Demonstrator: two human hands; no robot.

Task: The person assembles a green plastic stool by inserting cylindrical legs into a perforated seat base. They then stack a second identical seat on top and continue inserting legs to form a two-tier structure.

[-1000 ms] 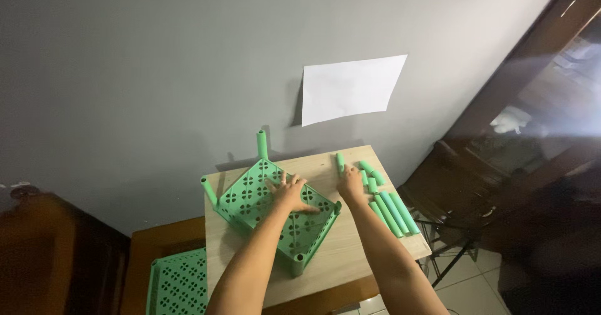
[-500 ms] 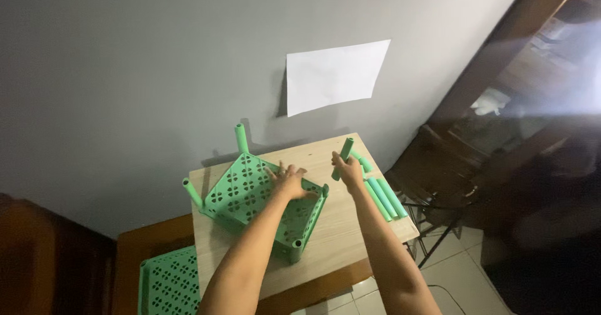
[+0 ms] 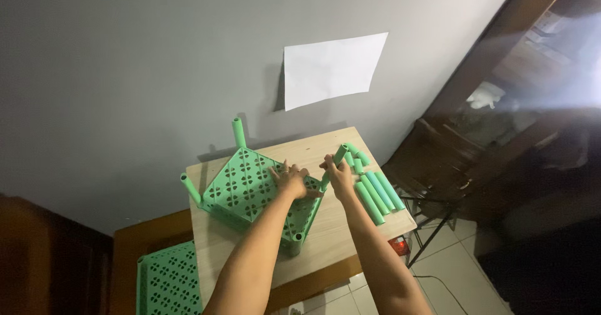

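Against the grey wall [image 3: 125, 71], where a blank white sheet of paper [image 3: 332, 70] hangs, stands our small wooden table [image 3: 350, 240], seen from above through the head camera. To its right we see a dark wooden chair [image 3: 432, 165] on a pale tiled floor [image 3: 457, 277], and at the lower left a second green perforated tray [image 3: 168, 280] sits lower down beside the table.

On the table's left half lies a green perforated shelf tray [image 3: 244, 187], turned at an angle to the table edge. Two green tubes stand upright from its corners: one post [image 3: 238, 132] at the far corner, another post [image 3: 190, 188] at the left corner. Our left hand [image 3: 291, 180] presses down flat on the tray's right part, fingers spread wide on the lattice and holding nothing.

Our right hand [image 3: 340, 176] is just beside the tray's right corner. Its fingers are wrapped around a green tube [image 3: 333, 165], which tilts up and away from the hand, its lower end down at that corner of the tray. Whether the tube's end is already seated in the corner socket, we cannot tell.

Just right of that hand lies a row of loose green tubes [image 3: 375, 193], side by side and touching, on the table's right part.
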